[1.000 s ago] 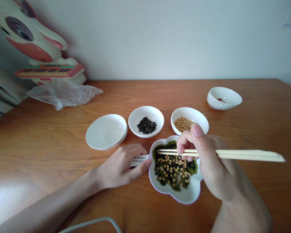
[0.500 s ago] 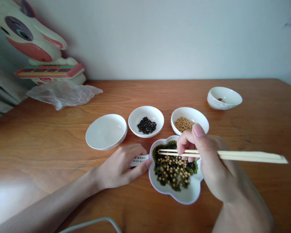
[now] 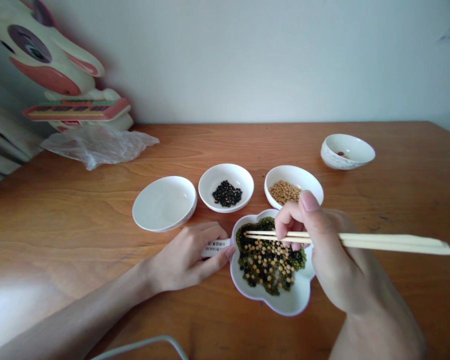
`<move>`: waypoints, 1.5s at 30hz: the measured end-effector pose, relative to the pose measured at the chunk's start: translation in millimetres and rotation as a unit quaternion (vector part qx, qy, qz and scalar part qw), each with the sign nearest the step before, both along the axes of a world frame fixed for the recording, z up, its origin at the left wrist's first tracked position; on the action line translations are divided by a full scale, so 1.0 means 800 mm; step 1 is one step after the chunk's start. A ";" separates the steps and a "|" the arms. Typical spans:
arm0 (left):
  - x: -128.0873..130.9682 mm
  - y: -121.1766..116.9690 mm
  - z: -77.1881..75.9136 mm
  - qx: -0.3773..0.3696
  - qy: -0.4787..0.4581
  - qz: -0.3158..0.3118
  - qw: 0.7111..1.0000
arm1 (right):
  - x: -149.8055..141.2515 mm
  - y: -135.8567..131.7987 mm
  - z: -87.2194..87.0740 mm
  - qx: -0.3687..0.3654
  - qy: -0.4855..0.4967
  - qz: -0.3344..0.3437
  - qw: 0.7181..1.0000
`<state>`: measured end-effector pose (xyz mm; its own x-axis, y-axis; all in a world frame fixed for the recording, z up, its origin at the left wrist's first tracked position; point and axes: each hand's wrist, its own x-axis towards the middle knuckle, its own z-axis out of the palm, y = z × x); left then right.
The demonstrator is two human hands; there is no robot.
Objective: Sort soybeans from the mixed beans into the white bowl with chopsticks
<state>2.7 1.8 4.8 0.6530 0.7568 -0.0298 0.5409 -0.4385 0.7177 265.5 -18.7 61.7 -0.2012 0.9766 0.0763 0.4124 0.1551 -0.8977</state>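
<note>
Wood grain runs across the counter point(image 3: 397, 200), a warm reddish-brown top that meets a plain pale wall at the back. In the far left corner a cartoon animal figure point(image 3: 56, 65) in cream and red stands against the wall, with a crumpled clear plastic bag point(image 3: 97, 145) lying before it. A thin grey cable point(image 3: 142, 345) curves along the near edge.

A flower-shaped white dish point(image 3: 285, 302) sits near the front at the middle, holding a mix of green, black and yellow beans point(image 3: 270, 262). Behind it stand three round white bowls in a row: an empty bowl point(image 3: 164, 203) on the left, a bowl of black beans point(image 3: 226, 187) in the middle, and a bowl of yellow beans point(image 3: 293, 186) on the right. A patterned bowl point(image 3: 347, 151) stands well apart toward the far right.

The right hand point(image 3: 322, 250) is closed around a pair of wooden chopsticks point(image 3: 378, 242), held nearly level, their tips over the far left part of the mixed beans. The left hand point(image 3: 187, 257) rests on the counter just beside the dish, fingers curled on a white paper sleeve point(image 3: 215, 247) with print on it, thumb tip at the dish's rim.
</note>
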 end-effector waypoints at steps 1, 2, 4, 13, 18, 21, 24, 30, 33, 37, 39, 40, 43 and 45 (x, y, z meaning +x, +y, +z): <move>0.000 0.000 0.000 -0.001 -0.001 0.000 1.000 | 0.000 0.000 0.001 0.001 0.000 0.000 1.000; 0.000 0.000 0.000 -0.002 -0.001 0.000 1.000 | 0.000 0.000 0.001 0.004 -0.001 -0.001 1.000; 0.000 0.000 0.000 -0.004 0.002 0.000 1.000 | 0.000 0.000 0.002 0.005 -0.004 -0.003 1.000; -0.003 0.000 -0.006 -0.003 -0.008 0.002 1.000 | -0.001 0.000 -0.001 -0.011 -0.001 0.005 1.000; -0.002 0.000 -0.005 -0.001 -0.004 0.004 1.000 | -0.002 0.000 -0.001 -0.005 -0.005 -0.002 1.000; -0.001 0.000 -0.004 -0.001 -0.004 0.002 1.000 | -0.002 0.000 -0.002 -0.003 -0.009 -0.004 1.000; -0.002 0.000 -0.004 -0.002 -0.005 0.001 1.000 | -0.001 0.001 -0.003 -0.007 -0.013 -0.002 1.000; -0.002 -0.001 -0.003 -0.003 -0.007 0.000 1.000 | -0.001 0.000 -0.005 -0.007 -0.008 -0.008 1.000; -0.001 -0.001 -0.002 -0.001 -0.010 0.001 1.000 | 0.000 -0.001 -0.005 0.000 -0.011 -0.008 1.000; -0.001 0.000 -0.003 -0.005 -0.012 0.003 1.000 | 0.000 -0.001 -0.003 0.011 -0.019 -0.009 1.000; -0.001 0.001 -0.004 -0.005 -0.010 0.003 1.000 | -0.001 0.000 -0.002 0.007 -0.015 -0.009 1.000; -0.001 0.001 -0.004 -0.004 -0.008 0.003 1.000 | -0.001 0.000 -0.003 0.005 -0.014 -0.010 1.000; -0.001 0.000 -0.003 0.000 -0.004 0.000 1.000 | -0.001 0.001 -0.004 0.003 -0.015 -0.011 1.000; -0.001 -0.001 -0.003 0.000 -0.003 -0.001 1.000 | -0.001 0.001 -0.004 0.008 -0.016 -0.011 1.000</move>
